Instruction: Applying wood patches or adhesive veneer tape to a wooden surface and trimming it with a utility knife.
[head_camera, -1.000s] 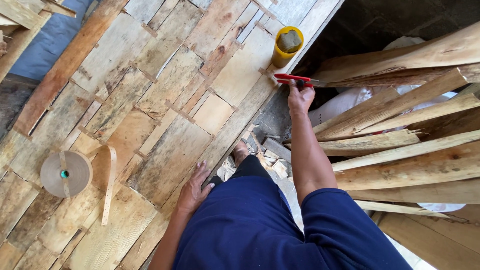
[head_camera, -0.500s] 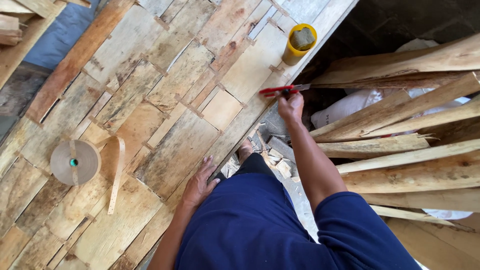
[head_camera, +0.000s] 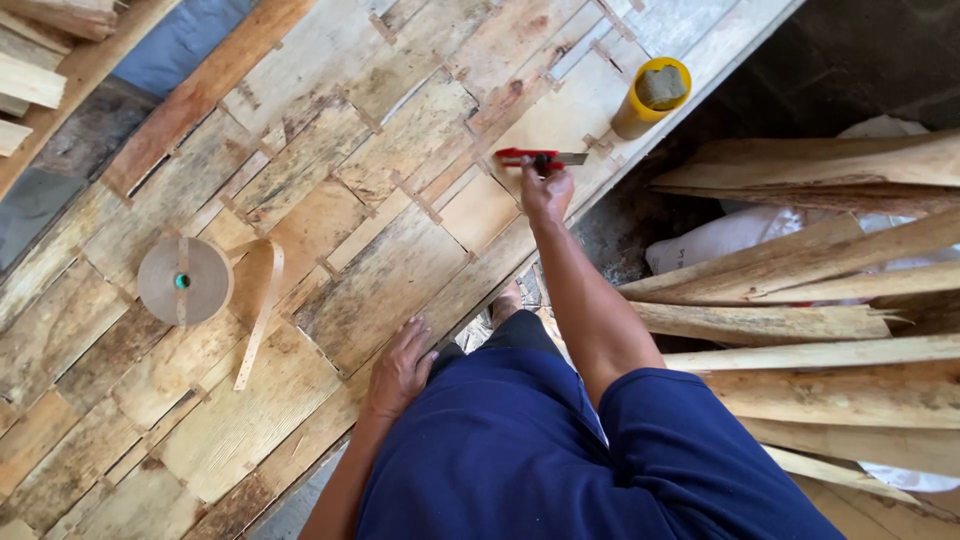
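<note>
One tape roll (head_camera: 184, 281), one yellow cup (head_camera: 650, 98), one knife (head_camera: 540, 158).

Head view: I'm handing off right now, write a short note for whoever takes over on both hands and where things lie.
Right hand: stretched forward, shut on the red utility knife, blade out, over the patched veneer sheet.
Left hand: flat on the sheet's near edge, holding nothing.
Yellow cup: at the sheet's far edge, just beyond the knife.
Paper tape roll: left on the sheet, with a loose strip trailing from it.
Done: many short tape patches already cross the seams.
Left: cannot tell which seams remain.
</note>
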